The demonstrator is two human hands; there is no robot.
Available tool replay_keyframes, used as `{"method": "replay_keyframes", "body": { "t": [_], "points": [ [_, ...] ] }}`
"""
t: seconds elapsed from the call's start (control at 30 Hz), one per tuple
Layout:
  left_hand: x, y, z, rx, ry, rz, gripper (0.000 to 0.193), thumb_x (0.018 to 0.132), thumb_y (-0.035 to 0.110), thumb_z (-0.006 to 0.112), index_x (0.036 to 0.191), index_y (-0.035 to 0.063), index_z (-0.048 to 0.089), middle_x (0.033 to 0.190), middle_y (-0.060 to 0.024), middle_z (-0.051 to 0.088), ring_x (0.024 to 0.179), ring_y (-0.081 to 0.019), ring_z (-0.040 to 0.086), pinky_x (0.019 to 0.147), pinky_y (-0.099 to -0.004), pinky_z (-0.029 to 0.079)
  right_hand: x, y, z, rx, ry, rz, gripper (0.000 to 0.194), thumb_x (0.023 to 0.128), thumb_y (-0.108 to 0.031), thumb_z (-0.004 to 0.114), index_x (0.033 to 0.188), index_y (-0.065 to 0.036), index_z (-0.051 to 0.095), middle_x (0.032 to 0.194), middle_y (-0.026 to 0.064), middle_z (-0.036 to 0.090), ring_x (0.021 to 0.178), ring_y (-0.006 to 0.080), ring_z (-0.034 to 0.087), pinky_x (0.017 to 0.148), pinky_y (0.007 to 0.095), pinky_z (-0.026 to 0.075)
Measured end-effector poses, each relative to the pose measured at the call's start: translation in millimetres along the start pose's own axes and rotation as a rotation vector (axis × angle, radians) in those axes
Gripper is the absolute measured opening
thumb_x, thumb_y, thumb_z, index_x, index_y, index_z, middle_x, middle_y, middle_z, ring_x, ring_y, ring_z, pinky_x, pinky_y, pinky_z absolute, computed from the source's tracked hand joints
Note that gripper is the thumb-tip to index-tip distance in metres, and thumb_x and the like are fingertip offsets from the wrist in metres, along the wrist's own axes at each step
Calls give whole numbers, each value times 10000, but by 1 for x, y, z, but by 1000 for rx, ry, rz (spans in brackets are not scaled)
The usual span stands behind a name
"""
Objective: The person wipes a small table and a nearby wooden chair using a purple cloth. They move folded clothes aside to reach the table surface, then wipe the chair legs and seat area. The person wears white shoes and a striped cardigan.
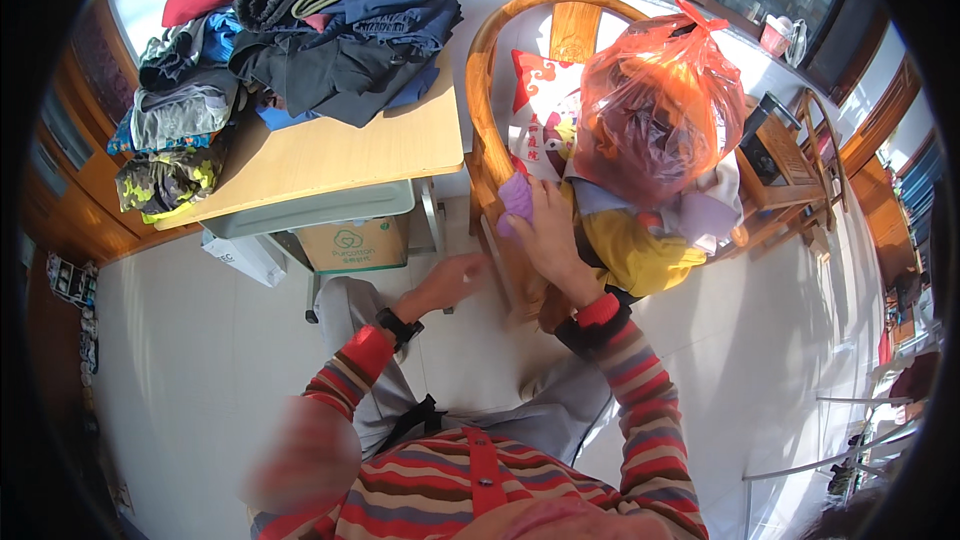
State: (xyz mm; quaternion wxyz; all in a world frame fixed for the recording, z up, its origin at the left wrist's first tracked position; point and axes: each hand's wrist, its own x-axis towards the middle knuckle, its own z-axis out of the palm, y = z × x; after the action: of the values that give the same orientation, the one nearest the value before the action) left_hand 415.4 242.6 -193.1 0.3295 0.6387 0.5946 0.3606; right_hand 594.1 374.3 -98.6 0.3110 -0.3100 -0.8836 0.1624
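A small purple cloth is under the fingers and thumb of my right hand, against the curved armrest of a wooden chair. My left hand hangs over the floor between the desk and the chair, blurred, and its fingers are hard to make out. Beside my right hand, clothes lie heaped on the chair, with a yellow garment and a pale lilac one showing. A knotted, translucent red plastic bag filled with dark contents rests on that heap. Behind it leans a red and white cushion.
Folded clothes, among them dark trousers and a camouflage garment, are piled on a light wooden desk. Below stand a cardboard box and a white box. Another wooden chair stands at the right, near a metal rack.
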Motion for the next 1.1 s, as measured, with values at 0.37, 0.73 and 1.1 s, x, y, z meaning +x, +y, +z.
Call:
{"method": "replay_keyframes", "body": {
  "t": [0.37,0.73,1.1],
  "points": [
    [21,-89,18,384,-479,110,391,871,265,679,1192,53,608,1028,-151,667,997,-350,639,853,-443,512,149,-1,21,97,66,-102,721,987,-369,597,1509,28,297,1265,346,568,1150,426,604,977,462,466],
    [17,-71,-10,530,-344,23,302,847,222,696,1087,57,615,965,-136,646,972,-334,638,810,-484,522,407,49,-45,-170,379,117,573,927,-486,618,1324,-86,518,1185,268,631,1115,428,605,953,452,471],
    [17,-67,-7,537,-276,142,285,833,213,691,1065,64,621,935,-128,647,947,-340,643,793,-477,533,367,44,36,-351,210,8,533,955,-442,525,1435,-211,525,1347,280,557,1198,507,529,1068,513,415]
  ]
}}
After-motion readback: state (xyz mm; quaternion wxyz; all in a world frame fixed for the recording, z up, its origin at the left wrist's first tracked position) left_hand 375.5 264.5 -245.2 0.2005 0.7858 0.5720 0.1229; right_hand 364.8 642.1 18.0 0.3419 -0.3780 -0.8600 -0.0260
